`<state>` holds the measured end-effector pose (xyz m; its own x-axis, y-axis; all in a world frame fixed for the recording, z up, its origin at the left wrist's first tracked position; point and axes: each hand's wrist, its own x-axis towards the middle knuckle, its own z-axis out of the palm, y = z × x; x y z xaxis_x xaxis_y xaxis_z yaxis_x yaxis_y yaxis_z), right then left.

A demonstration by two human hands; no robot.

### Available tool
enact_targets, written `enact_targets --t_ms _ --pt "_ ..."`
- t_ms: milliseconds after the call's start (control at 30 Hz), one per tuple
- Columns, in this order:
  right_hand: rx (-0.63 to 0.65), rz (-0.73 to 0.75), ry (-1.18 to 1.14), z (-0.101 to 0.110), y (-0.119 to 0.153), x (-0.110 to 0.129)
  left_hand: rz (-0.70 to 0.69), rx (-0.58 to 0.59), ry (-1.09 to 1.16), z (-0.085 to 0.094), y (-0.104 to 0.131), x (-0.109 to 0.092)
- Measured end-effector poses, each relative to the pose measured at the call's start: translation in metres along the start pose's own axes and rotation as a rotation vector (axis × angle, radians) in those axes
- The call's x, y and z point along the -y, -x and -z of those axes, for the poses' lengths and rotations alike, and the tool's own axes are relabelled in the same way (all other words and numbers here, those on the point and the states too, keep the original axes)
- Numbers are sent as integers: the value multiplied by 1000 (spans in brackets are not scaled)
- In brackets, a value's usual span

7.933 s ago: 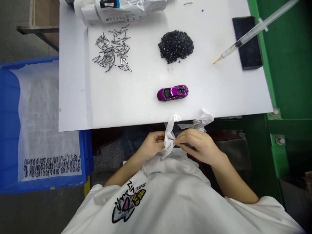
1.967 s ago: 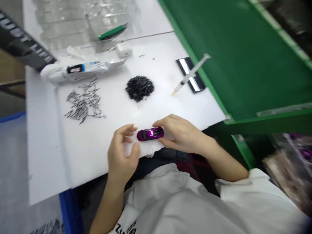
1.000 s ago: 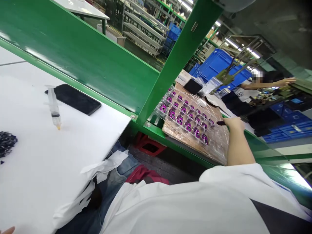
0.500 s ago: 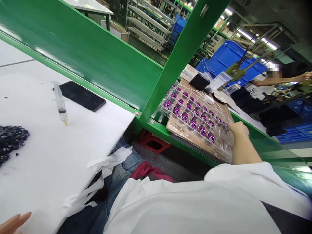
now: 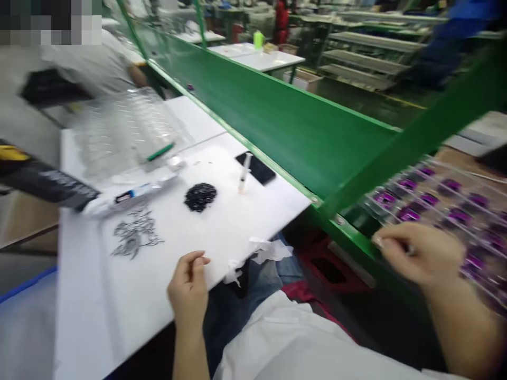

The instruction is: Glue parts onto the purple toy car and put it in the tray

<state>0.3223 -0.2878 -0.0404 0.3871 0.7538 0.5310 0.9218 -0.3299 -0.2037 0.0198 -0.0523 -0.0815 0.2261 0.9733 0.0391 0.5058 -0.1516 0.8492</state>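
Observation:
My left hand (image 5: 189, 285) hovers over the near edge of the white tabletop (image 5: 158, 285), fingers loosely bent and nothing visible in them. Farther in lies a heap of small black pieces (image 5: 200, 197), with a scatter of thin dark strips (image 5: 135, 233) to its left. A syringe (image 5: 245, 171) lies by a black phone (image 5: 259, 170). To the right, my right hand (image 5: 423, 256) is closed, thumb against the fingers, in front of a clear tray (image 5: 435, 184) of purple shiny parts (image 5: 410, 214). Blur hides whatever its fingertips may hold.
A green rail (image 5: 277, 105) runs behind the table and meets a slanted green post (image 5: 396, 158). Clear empty trays (image 5: 127, 129), a green pen (image 5: 160, 152) and a white-and-blue tube (image 5: 130, 195) lie at the left. Beyond them is a person in a light shirt (image 5: 99, 63).
The view has swung left, showing more of the table. My right hand has come away from the tray's far end to its near-left side. More of my left hand shows.

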Motion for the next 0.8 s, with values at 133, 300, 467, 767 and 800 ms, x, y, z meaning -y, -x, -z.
enact_targets --t_ms 133,300,467,767,800 --pt "-28 549 -449 -68 -69 80 -49 1 -83 1 5 -4" --pt "98 823 -697 -112 -147 159 -127 -84 -177 -5 7 1" --pt "168 1405 -800 -148 -154 236 -160 -176 -271 -13 8 6" --pt "347 1394 -984 -191 -139 224 -175 -205 -331 -28 3 19" --pt "331 1375 -964 -192 -142 222 -174 -206 -326 -29 3 20"
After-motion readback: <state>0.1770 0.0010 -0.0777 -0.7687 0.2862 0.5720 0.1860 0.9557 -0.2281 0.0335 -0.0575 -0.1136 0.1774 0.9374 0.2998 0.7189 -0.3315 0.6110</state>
